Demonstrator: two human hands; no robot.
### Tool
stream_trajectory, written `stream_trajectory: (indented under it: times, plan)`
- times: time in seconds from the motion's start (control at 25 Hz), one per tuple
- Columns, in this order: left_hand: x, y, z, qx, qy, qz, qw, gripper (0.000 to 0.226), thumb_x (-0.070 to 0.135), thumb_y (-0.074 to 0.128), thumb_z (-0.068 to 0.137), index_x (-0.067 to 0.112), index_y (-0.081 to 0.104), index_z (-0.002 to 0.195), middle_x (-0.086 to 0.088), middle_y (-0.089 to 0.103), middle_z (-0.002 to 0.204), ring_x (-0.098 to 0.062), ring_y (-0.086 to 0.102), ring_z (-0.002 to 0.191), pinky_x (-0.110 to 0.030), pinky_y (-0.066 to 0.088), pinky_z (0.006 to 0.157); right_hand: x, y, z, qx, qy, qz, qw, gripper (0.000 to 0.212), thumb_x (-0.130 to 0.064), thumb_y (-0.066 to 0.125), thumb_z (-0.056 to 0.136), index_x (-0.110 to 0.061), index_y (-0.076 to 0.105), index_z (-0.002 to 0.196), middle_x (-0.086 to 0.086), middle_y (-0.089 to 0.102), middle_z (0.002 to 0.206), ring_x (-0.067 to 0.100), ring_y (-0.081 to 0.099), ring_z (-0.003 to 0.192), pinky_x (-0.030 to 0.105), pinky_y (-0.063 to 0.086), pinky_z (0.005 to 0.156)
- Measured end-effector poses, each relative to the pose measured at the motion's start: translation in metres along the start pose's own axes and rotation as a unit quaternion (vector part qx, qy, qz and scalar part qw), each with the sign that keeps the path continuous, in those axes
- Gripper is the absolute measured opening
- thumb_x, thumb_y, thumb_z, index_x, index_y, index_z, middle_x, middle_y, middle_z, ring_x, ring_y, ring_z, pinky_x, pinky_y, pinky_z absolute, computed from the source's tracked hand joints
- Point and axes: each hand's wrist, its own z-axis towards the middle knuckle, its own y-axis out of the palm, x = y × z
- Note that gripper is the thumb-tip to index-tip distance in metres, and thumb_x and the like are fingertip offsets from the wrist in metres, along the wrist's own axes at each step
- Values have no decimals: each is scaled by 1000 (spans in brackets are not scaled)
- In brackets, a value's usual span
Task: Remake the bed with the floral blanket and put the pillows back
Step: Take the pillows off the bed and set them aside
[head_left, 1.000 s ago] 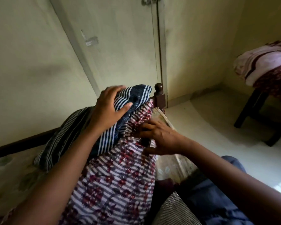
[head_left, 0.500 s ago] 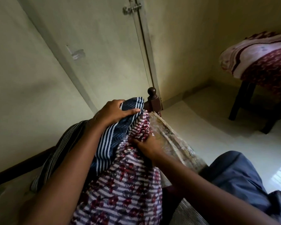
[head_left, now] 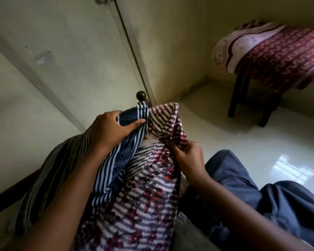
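A pillow in a red floral, striped cover (head_left: 145, 211) lies in front of me, its far corner lifted. My right hand (head_left: 186, 156) pinches that corner's cloth and holds it up. A blue pillow with white stripes (head_left: 120, 160) lies beside it on the left, against the wall. My left hand (head_left: 111, 131) grips the blue pillow's top end, thumb stretched across it. Both sit at the bed's head end by a dark wooden bedpost (head_left: 141, 96). The floral blanket is hidden under the pillows and my arms.
A dark wooden stool (head_left: 243, 98) stands at the right, draped with a maroon patterned cloth (head_left: 279, 58). The pale tiled floor (head_left: 225, 134) lies between it and the bed. A closed door (head_left: 91, 51) and wall rise behind the bedpost. My knee in blue trousers (head_left: 252, 192) is at lower right.
My right hand has pulled the floral pillow's corner up and toward the right. My left hand has closed on the blue pillow's end. The view has tilted upward.
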Motion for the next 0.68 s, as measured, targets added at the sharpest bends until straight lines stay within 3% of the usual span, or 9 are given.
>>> stream_trajectory:
  times: [0.16, 0.28, 0.4, 0.48, 0.68]
  plan:
    - [65, 6, 36, 3, 50, -62, 997, 57, 80, 56, 56, 24, 51, 52, 10, 54, 51, -6, 53, 48, -22, 36, 44, -18, -57, 5, 51, -16, 42, 998, 38, -40, 70, 74, -3, 62, 70, 20, 69, 77, 38, 63, 70, 50, 52, 64]
    - [125, 31, 74, -36, 79, -103, 991, 55, 76, 59, 53, 21, 56, 57, 11, 56, 54, -7, 57, 53, -21, 36, 48, -25, -108, 19, 117, -13, 118, 986, 57, -50, 69, 58, 5, 66, 74, 20, 70, 74, 43, 65, 76, 55, 52, 69]
    - [176, 78, 107, -105, 102, -106, 984, 58, 78, 61, 51, 21, 60, 62, 8, 61, 60, -14, 62, 61, -28, 48, 57, -23, -152, 45, 190, -16, 122, 974, 59, -53, 74, 63, 5, 65, 68, 23, 68, 72, 45, 64, 74, 57, 50, 65]
    - [205, 109, 128, -163, 109, -93, 976, 53, 76, 57, 51, 24, 58, 60, 9, 60, 60, -13, 61, 62, -26, 48, 57, -24, -178, 66, 227, -5, 109, 968, 67, -57, 72, 63, 9, 61, 70, 28, 66, 74, 51, 60, 76, 60, 48, 63]
    - [245, 116, 188, -199, 94, -70, 973, 48, 70, 58, 54, 23, 50, 51, 8, 51, 51, -7, 51, 52, -19, 31, 48, -64, -218, 113, 225, 30, 87, 970, 46, -42, 70, 74, 4, 66, 70, 22, 68, 73, 47, 63, 73, 60, 50, 61]
